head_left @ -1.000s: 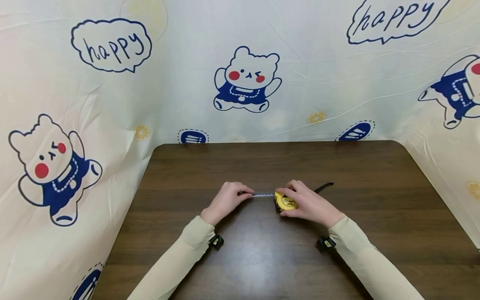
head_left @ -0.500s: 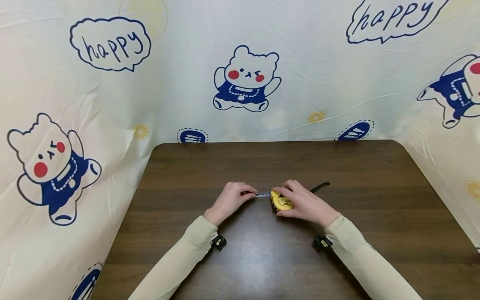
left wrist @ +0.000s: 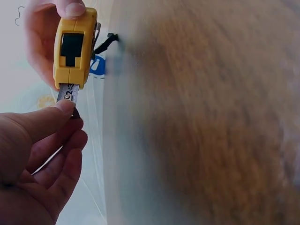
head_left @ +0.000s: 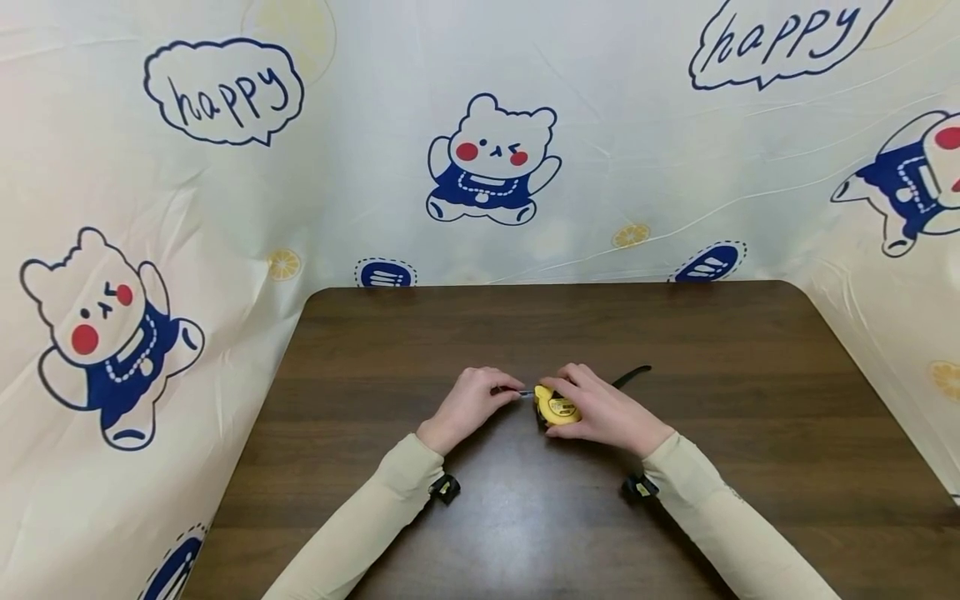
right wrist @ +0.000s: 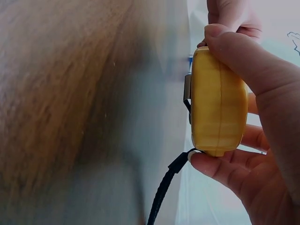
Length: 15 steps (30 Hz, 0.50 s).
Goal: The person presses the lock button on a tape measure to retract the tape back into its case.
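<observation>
The yellow tape measure is gripped by the right hand just above the worktop, its tape tip is pinched by the left hand fingers, and much less tape is shown than a second ago, so it is almost rolled back in

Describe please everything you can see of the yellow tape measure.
The tape measure has a yellow case that looks like plastic, with a black slide button on its front and a black wrist strap trailing behind it over the table. The right hand grips the case just above the dark wooden table. Only a short piece of blade with printed numbers is out, and the left hand pinches its end.
</observation>
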Each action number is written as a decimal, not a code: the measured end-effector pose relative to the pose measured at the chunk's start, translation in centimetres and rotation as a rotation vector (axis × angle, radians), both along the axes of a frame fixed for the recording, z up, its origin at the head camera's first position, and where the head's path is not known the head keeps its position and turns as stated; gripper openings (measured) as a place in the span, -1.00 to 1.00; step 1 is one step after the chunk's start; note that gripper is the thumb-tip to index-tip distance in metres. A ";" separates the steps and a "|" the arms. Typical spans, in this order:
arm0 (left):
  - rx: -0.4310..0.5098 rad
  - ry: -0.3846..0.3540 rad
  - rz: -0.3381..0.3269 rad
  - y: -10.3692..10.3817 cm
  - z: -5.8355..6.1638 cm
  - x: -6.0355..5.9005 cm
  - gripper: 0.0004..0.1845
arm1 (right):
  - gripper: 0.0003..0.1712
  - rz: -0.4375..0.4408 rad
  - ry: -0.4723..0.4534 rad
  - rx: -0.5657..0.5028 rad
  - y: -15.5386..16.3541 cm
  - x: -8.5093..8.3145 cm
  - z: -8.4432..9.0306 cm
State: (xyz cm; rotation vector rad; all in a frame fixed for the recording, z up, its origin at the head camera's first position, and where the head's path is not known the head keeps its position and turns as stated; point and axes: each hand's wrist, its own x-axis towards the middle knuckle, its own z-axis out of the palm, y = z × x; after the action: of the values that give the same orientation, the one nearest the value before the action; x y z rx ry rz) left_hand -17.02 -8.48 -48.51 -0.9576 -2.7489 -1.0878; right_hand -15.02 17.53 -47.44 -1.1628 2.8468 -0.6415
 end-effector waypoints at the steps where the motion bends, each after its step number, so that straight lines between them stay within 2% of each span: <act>1: 0.002 0.005 -0.003 0.0 0.0 0.0 -0.86 | -0.20 0.001 -0.002 0.000 0.0 0.0 0.0; 15: -0.018 0.010 -0.016 0.6 0.0 0.4 -0.85 | -0.17 0.011 0.003 0.000 -0.6 0.3 -0.1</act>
State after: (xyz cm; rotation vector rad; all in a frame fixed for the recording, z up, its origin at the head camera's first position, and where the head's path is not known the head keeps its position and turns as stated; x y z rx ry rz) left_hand -16.63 -7.87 -48.51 -0.9863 -2.7528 -1.0598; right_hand -14.72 16.90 -47.54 -1.1801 2.8401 -0.6406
